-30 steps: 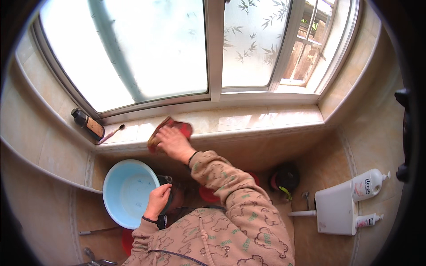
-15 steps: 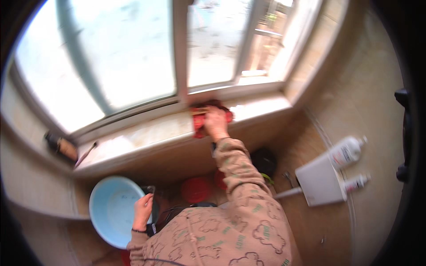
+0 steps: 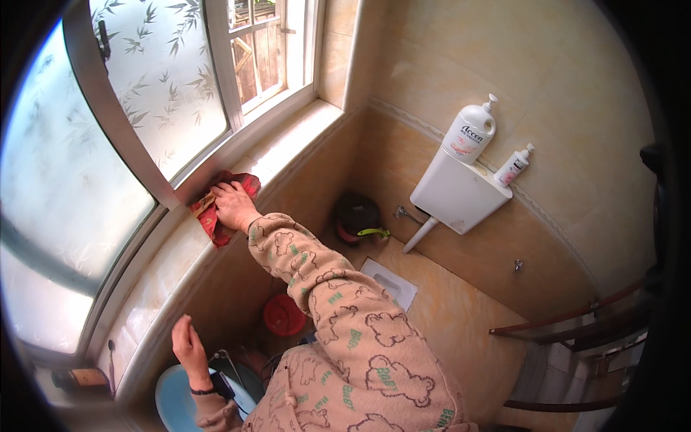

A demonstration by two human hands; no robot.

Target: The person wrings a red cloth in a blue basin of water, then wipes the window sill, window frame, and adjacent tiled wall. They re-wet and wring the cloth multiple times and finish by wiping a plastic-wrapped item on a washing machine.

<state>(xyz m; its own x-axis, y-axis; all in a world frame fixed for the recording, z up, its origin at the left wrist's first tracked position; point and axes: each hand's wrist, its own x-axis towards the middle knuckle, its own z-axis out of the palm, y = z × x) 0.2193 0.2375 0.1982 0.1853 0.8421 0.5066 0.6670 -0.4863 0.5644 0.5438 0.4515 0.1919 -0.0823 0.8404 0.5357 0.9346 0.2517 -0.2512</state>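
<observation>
At 8 o'clock, a dark bottle [image 3: 79, 379] and a toothbrush [image 3: 111, 367] are side by side at the end of the window sill [image 3: 157, 286]; a long sweep of cloth that way could knock either off. Between 7 and 8 o'clock, the blue basin [image 3: 169, 398] is partly hidden by the sleeve, and a leaning forearm might tip it. Near it, the left hand [image 3: 190, 351] has fingers loosely bent and close together, nothing seen in them. At 9 o'clock, the red cloth [image 3: 248, 186] lies bunched on the sill, held under the bent fingers of the right hand [image 3: 235, 207]; its loose corner reaches toward the front edge, so a slackened hold could let it slip down toward the red tub [image 3: 283, 315] at 7 o'clock
</observation>
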